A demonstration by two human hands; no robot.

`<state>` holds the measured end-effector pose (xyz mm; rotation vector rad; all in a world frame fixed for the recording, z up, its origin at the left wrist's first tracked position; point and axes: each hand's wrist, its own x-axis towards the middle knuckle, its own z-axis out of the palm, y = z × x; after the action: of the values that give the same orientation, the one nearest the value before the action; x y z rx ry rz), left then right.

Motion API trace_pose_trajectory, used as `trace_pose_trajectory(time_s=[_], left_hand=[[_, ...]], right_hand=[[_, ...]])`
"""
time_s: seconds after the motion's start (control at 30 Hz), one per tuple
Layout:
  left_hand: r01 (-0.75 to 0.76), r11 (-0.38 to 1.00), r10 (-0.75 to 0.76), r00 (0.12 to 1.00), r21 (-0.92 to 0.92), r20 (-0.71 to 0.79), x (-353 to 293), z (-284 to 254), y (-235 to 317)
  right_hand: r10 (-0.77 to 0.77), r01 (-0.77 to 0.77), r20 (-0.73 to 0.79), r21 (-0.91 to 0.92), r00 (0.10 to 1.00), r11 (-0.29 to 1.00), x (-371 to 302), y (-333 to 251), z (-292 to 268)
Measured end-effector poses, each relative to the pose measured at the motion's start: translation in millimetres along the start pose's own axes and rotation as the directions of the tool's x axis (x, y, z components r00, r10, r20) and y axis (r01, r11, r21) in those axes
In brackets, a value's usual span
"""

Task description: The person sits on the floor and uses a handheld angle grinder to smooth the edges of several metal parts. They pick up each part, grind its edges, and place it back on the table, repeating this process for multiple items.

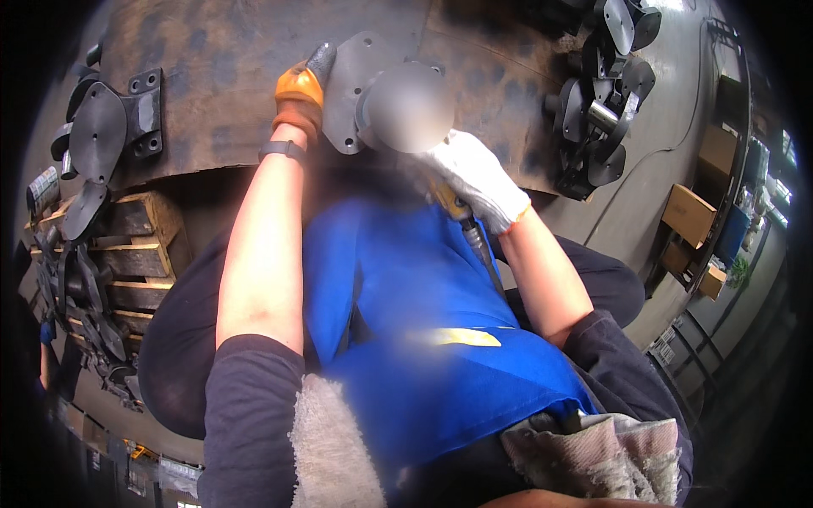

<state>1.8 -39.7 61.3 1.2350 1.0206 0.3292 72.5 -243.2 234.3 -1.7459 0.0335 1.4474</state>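
Centrally, left fingers (320, 63) at plate (342, 103) edge, grip unclear, right fingers (450, 159) round tool (452, 202), open tabletop (216, 97) leftward

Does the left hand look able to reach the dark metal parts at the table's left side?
Probably yes: the tabletop lies between the orange-gloved left hand and those metal parts, and I see nothing blocking this way.

From the wearer's head, one fisheye view looks steeply down, close above the blue apron (508, 381) and forearms (262, 254), facing forward so the left hand (302, 91), right hand (478, 176) and table (212, 93) sit toward the top.
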Motion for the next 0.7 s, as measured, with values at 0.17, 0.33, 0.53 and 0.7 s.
trace_pose_trajectory(time_s=[0.17, 0.33, 0.53, 0.7], left_hand=[[-0.048, 0.973, 0.046, 0.999, 0.224, 0.013, 10.7, -7.2, -13.3], [0.006, 0.997, -0.007, 1.000, 0.075, 0.007, 8.2, -6.7, -10.9], [0.012, 0.993, -0.013, 1.000, 0.115, 0.009, 11.6, -5.9, -13.0], [0.040, 0.998, -0.040, 0.999, 0.042, 0.002, 2.8, -6.5, -2.6]], right_hand=[[-0.020, 0.020, -0.001, -0.046, 1.000, 0.999, 3.6, 5.5, -7.1], [0.059, -0.059, -0.014, -0.071, 0.998, 0.996, -7.6, -6.7, 3.0], [0.011, -0.008, -0.039, 0.077, 0.999, 0.997, -0.8, 1.7, -2.5], [0.129, -0.114, 0.074, -0.183, 0.989, 0.976, -25.5, 35.4, -13.9]])
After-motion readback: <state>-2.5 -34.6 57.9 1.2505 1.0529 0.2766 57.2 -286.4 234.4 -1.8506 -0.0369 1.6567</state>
